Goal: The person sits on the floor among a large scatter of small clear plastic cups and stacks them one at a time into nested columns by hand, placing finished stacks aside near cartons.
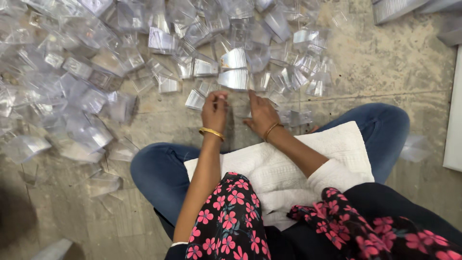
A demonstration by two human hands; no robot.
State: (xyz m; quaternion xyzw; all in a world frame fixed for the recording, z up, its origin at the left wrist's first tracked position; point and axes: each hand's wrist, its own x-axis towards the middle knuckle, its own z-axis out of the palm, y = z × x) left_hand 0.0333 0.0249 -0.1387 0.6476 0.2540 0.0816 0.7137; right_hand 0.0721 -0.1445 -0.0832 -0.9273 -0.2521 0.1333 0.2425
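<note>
I sit cross-legged on a concrete floor with a white towel point(288, 159) on my lap. My left hand point(214, 111) is raised a little over the floor, fingers pinched together near a small clear plastic box point(195, 99); whether it grips anything I cannot tell. My right hand point(261, 113) lies flat, fingers spread, on clear plastic pieces point(293, 117) on the floor. Each wrist carries a gold bangle. A wide heap of clear plastic boxes point(96, 72) covers the floor ahead and to the left.
A stack of ribbed clear plastic point(394, 8) lies at the top right. A white board edge point(455, 125) runs down the right side. One loose clear piece point(415, 147) sits beside my right knee. Bare concrete point(385, 62) shows at the right.
</note>
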